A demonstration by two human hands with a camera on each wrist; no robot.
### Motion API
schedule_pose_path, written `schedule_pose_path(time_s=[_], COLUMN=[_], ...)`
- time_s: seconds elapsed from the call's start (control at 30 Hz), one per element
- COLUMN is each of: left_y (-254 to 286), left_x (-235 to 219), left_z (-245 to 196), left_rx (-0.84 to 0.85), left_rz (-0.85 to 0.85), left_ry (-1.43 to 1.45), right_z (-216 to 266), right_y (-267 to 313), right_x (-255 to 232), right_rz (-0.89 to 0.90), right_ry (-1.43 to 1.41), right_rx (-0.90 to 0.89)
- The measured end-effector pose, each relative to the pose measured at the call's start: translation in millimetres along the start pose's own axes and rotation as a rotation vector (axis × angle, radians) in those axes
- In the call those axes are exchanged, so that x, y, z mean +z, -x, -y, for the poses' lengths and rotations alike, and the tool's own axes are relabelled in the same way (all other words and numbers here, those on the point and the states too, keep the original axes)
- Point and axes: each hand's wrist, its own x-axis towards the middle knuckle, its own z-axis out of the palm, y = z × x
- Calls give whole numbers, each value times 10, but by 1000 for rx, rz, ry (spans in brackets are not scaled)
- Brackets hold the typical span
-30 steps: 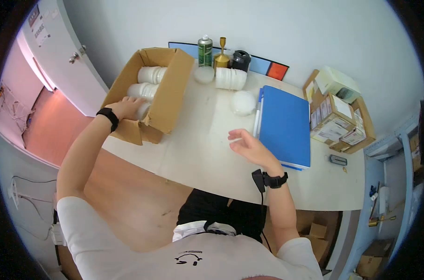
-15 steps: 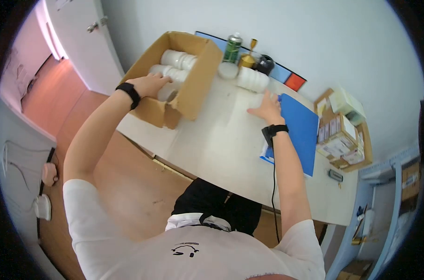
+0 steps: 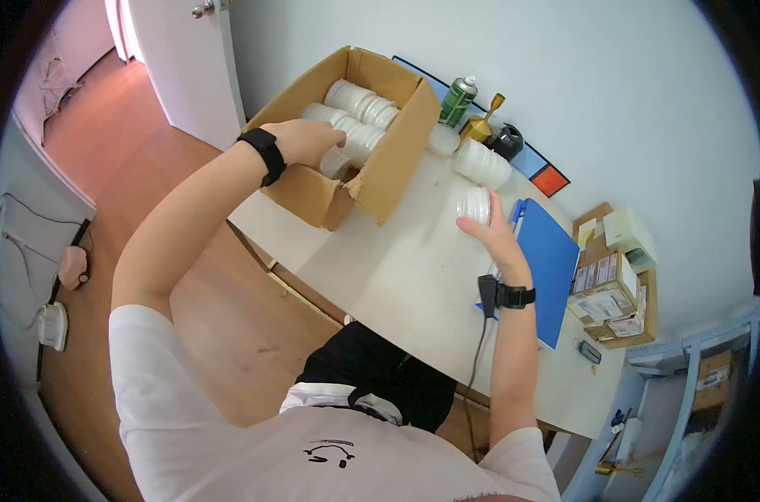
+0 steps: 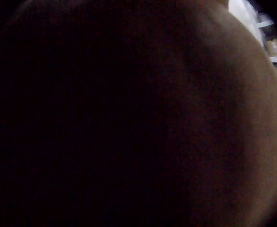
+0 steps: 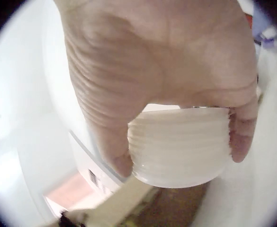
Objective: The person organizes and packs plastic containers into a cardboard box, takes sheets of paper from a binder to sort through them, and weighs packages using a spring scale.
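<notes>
My right hand (image 3: 498, 238) grips a short stack of white plastic lids (image 3: 473, 204) over the table, left of a blue binder (image 3: 550, 255). In the right wrist view the thumb and fingers clasp the ribbed sides of the stack (image 5: 183, 149). My left hand (image 3: 306, 140) reaches over the left wall of a cardboard box (image 3: 401, 155), its fingers loosely bent above the nearest white stack (image 3: 336, 162). More white stacks (image 3: 360, 102) lie on their sides in the box. The left wrist view is almost wholly dark.
Another white stack (image 3: 483, 163) lies on the table (image 3: 380, 276), beside a round white piece (image 3: 443, 140). A green spray can (image 3: 458, 102), a gold candle holder (image 3: 478, 127) and a black container (image 3: 506, 142) stand behind. Small boxes (image 3: 606, 289) fill the right end.
My right hand, empty before, has come to the round white stack left of the binder and taken hold of it. My left hand stays at the box. The head view has turned.
</notes>
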Motion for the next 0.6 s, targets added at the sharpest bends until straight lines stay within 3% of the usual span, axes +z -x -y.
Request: schedule_pose_path(time_s=[0.07,0.1,0.17,0.23,0.27,0.3,0.43,0.5,0.53,0.6], left_y=[11,25,119,138,94,72,371,449,429,302], left_x=[-32,-58,-203,-217,-187,-185,-567,-642,-652,-641], left_z=[-7,-13,-176,-228,-193,-183,-538,-562,-541,-430], left_rx=[-28,-13,-26,-46,11,68,81,205,201,260], left_rz=[-15,-30,-53,-76,-168,-261,-171,-222,-218,-479], left_ry=[23,25,30,37,122,204,494,757,747,680], right_z=[223,363,653,917,1051,1180,1460,1613,1665,1745], right_y=[131,170,178,78,-3,-79,-495,-595,-638,-687], right_x=[122,183,314,434,500,607,886,1029,1092,1216], right_rz=[52,47,95,115,134,58,146,58,57,158], right_ry=[-484,-487,-822,-893,-954,-895,-835,-603,-614,-568], right_rx=[-134,-132,-253,-282,-318,-343,-390,-459,-463,-499])
